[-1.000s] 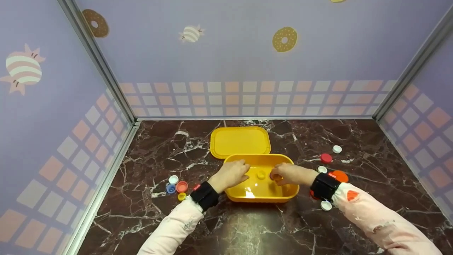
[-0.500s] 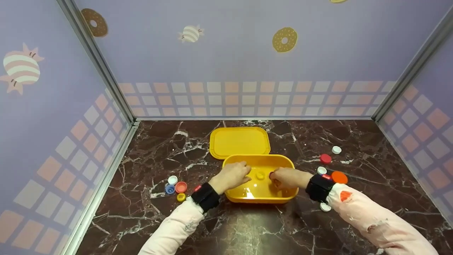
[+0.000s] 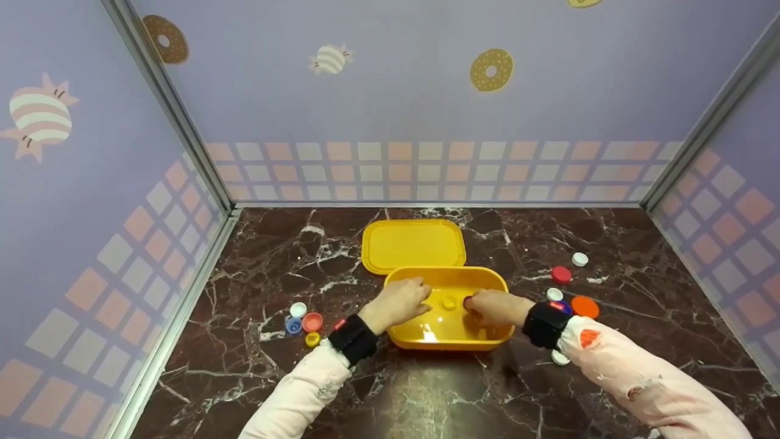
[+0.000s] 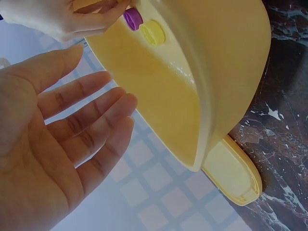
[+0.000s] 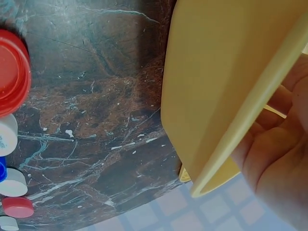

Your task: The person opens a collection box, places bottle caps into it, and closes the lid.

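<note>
A yellow box (image 3: 448, 344) stands open on the dark marbled table, with both hands over it. My left hand (image 3: 399, 300) hangs at the box's left side; in the left wrist view its fingers (image 4: 91, 118) are loosely spread and hold nothing. My right hand (image 3: 496, 306) reaches in over the right rim and pinches a purple bottle cap (image 4: 133, 19) at its fingertips. Just left of that cap, inside the box, is a yellow bottle cap (image 3: 448, 303). In the right wrist view the box wall (image 5: 216, 82) hides the right fingertips.
Behind the box lies its yellow lid (image 3: 414, 244). Several caps are grouped at the left, among them a blue cap (image 3: 294, 325) and a pink cap (image 3: 312, 321). More are scattered at the right, including an orange cap (image 3: 585, 306) and a red cap (image 3: 560, 274). Patterned walls enclose the table.
My right hand has shifted slightly left and its fingers have turned further down inside the box, the purple cap staying at its fingertips. The left hand has stayed in place.
</note>
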A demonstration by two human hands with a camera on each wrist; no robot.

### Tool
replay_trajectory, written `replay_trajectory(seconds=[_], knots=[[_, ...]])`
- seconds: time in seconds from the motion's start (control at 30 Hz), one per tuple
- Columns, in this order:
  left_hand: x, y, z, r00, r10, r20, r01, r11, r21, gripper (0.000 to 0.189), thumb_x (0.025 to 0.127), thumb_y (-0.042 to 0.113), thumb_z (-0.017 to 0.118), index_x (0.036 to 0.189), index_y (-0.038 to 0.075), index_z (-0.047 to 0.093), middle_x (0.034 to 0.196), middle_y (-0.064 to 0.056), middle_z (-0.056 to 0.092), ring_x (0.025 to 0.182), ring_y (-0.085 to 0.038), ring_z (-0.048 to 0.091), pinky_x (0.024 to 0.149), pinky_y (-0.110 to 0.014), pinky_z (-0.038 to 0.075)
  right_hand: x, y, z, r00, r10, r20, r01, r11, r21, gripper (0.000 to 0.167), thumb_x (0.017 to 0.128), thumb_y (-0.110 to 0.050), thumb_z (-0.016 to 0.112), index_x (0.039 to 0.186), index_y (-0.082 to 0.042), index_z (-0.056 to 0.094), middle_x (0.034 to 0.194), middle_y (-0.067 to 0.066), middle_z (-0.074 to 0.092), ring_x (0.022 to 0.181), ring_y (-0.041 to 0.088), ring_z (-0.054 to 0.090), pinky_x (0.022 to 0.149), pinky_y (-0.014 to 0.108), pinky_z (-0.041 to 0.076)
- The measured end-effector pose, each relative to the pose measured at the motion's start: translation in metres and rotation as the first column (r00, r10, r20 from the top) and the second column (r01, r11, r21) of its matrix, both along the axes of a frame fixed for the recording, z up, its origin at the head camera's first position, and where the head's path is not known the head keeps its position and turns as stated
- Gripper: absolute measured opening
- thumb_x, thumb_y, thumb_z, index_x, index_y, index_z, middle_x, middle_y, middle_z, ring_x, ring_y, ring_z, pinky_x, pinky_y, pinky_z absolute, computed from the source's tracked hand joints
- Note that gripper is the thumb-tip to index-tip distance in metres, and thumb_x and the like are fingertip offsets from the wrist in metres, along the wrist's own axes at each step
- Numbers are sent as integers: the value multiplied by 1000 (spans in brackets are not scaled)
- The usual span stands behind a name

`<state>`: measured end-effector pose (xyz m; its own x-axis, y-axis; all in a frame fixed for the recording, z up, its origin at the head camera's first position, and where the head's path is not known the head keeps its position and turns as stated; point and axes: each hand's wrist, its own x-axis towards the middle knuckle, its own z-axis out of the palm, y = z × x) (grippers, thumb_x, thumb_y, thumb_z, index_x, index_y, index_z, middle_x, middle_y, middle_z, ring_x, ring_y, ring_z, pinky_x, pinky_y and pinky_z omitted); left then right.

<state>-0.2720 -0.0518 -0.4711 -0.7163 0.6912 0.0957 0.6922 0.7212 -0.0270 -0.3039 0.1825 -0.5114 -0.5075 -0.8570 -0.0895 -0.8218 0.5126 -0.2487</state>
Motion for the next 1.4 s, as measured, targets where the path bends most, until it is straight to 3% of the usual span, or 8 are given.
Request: replay_trajectory(seconds=[0.2,0.4,0.63,0.87,1.0,1.2,1.27,1.4], knots=[[-1,-7,2,999,-3,-36,4,999,44,22,82,30,65,85,8,59,80,-4,51,69,-18,55,58,-30,46,-4,1,14,998,-63,19,63,998,-27,17,69,-5,73,82,-2,62,71,8,58,58,16,47,54,31,42],[-5,-25,10,997,53,-56,-44,987,155,21,82,25,66,85,7,58,79,-4,51,68,-20,55,56,-31,47,-8,6,49,984,-119,-133,84,966,-243,22,74,-9,74,91,-1,63,83,9,60,69,20,57,62,33,47],[-12,-59,15,983,173,-65,-152,956,252,18,80,19,66,79,4,56,75,-6,49,64,-23,54,52,-35,46,-8,28,77,944,-297,-146,187,844,-503,17,80,-5,68,95,-2,62,88,10,60,73,18,58,64,31,49],[-18,-98,8,950,306,-60,-284,928,241,21,77,19,69,84,2,58,84,-12,54,72,-31,57,56,-43,47,-4,66,66,875,-484,6,397,710,-582,17,83,-6,65,99,-1,62,89,7,62,70,17,59,60,32,49],[-20,-116,1,917,399,-7,-391,901,190,24,77,19,70,87,1,58,89,-15,55,77,-34,58,59,-47,47,1,84,46,835,-542,100,501,672,-544,16,85,-8,62,99,0,61,87,8,63,73,21,60,63,34,49],[-15,-137,-12,848,514,127,-524,850,62,32,77,22,70,93,-2,57,93,-19,54,82,-37,57,62,-50,46,7,101,16,788,-598,143,587,661,-467,11,85,-7,62,93,1,63,86,10,63,76,26,60,67,40,48],[-12,-142,-15,819,539,199,-551,835,7,39,77,26,71,100,-3,57,98,-21,53,86,-39,56,65,-51,46,8,104,9,776,-613,148,608,665,-434,10,84,-6,63,92,0,64,84,9,63,74,24,59,64,39,48],[-4,-148,-20,734,591,334,-595,797,-104,55,75,32,73,112,-5,53,106,-25,49,93,-44,52,72,-51,44,9,106,0,778,-610,151,610,675,-416,8,83,-5,63,90,1,64,81,7,62,72,24,60,62,37,48]])
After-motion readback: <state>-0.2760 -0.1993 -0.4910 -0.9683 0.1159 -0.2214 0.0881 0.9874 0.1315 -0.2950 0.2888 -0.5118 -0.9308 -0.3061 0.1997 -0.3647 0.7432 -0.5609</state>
